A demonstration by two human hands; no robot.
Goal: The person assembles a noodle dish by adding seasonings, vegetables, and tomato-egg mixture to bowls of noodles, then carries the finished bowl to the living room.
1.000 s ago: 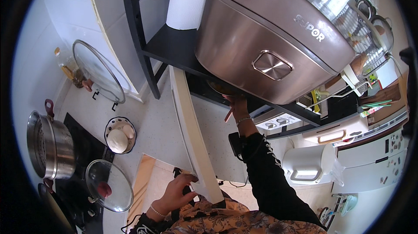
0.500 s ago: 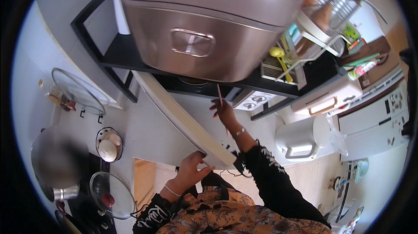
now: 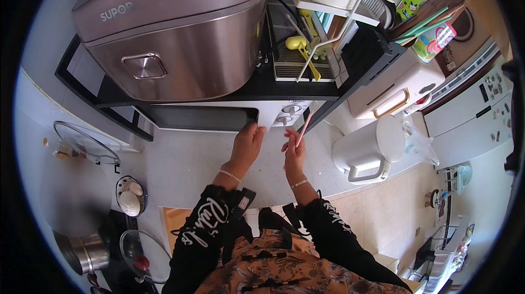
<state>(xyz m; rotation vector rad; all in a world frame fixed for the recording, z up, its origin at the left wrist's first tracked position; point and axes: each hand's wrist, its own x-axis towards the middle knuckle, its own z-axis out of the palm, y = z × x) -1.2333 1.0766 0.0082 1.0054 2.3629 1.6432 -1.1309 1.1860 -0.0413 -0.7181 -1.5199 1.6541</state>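
Observation:
A white microwave (image 3: pixel 208 122) with a dark door window sits on the counter under a black shelf. My left hand (image 3: pixel 244 149) is at the right edge of its door, fingers curled against the handle side; the door looks closed or nearly so. Right of it, below the round control knobs (image 3: pixel 287 113), my right hand (image 3: pixel 296 157) grips a slim pink stick (image 3: pixel 304 128) that points upward. Its fingers are closed around the stick, whose lower end is hidden in the hand.
A large brownish-pink rice cooker (image 3: pixel 180 48) stands on the black shelf (image 3: pixel 306 90), beside a rack with yellow spoons (image 3: pixel 298 44). At right is a white kettle (image 3: pixel 363 149). At left are a bowl of pale round items (image 3: pixel 130 198), a glass lid (image 3: pixel 145 256) and a steel pot (image 3: pixel 90 253).
The microwave door has swung from wide open to the microwave's front, my left hand moving up with it. My right hand has drawn back from the opening with the pink stick. The view has shifted right.

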